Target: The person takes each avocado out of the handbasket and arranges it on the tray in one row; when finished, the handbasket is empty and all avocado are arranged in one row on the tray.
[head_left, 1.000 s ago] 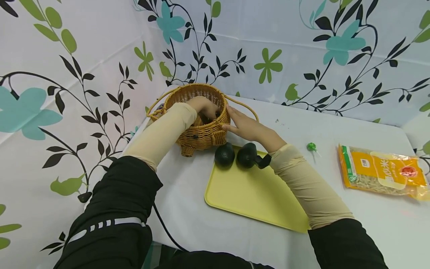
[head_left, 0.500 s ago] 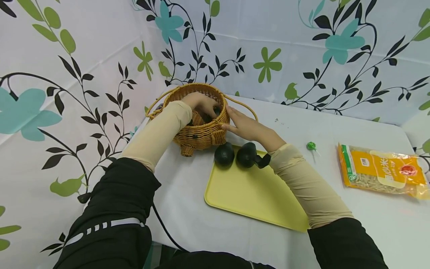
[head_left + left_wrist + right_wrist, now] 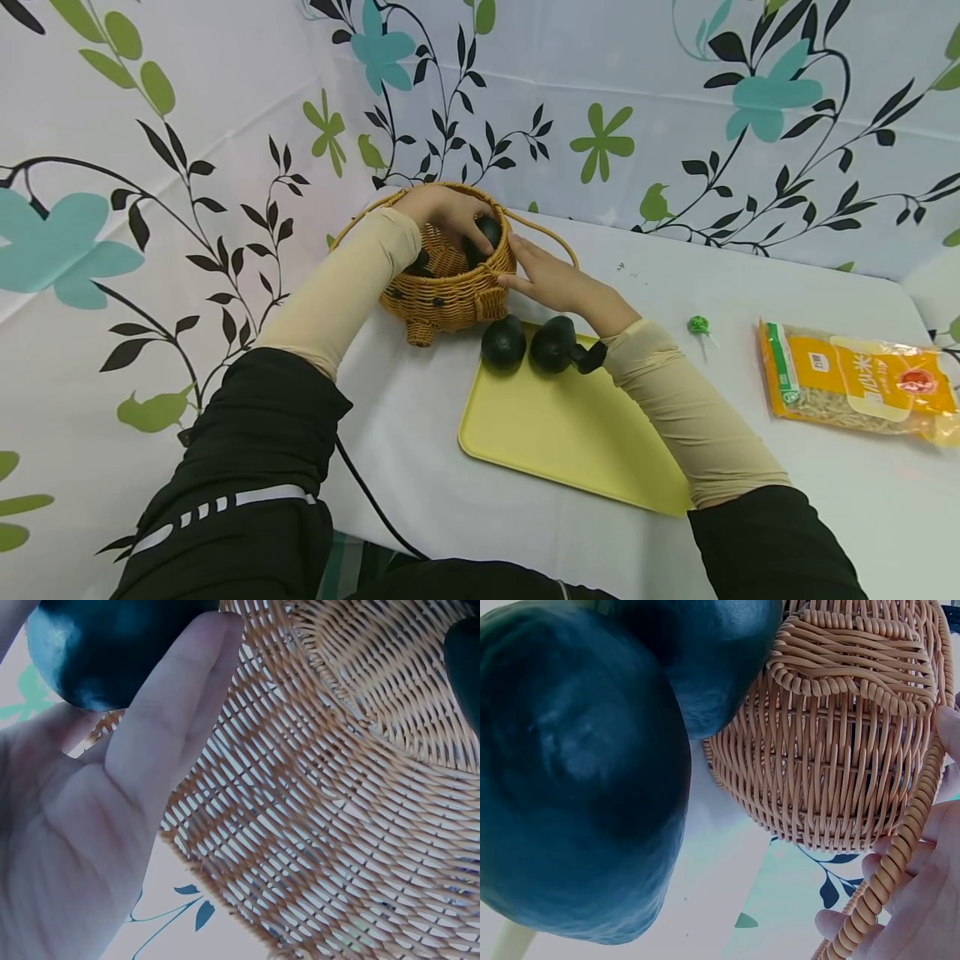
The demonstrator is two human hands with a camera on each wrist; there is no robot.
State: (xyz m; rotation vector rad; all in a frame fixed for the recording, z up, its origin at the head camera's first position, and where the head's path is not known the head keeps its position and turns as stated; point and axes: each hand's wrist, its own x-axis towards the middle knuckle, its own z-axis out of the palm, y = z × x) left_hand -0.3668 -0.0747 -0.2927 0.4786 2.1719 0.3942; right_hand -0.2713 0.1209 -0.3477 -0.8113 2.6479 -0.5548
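My left hand (image 3: 450,212) grips a dark green avocado (image 3: 487,232) at the right inside of a wicker basket (image 3: 442,304). The left wrist view shows thumb and fingers around the avocado (image 3: 112,652), near the woven wall. Another dark rounded thing (image 3: 465,667) lies in the basket, only partly seen. My right hand (image 3: 558,283) rests against the basket's right side with fingers extended, close to the looped handle (image 3: 900,855). Two more avocados, one on the left (image 3: 503,344) and one on the right (image 3: 552,344), sit at the far edge of a yellow tray (image 3: 570,442).
To the right on the white table lie a green-wrapped lollipop (image 3: 699,325) and an orange packet (image 3: 858,382) of dried food. A patterned cloth (image 3: 600,75) hangs behind and at the left. A black cable (image 3: 375,504) runs near the front edge.
My left hand has risen from deep in the basket toward its rim, bringing up an avocado that now shows. The right hand stays against the basket's side.
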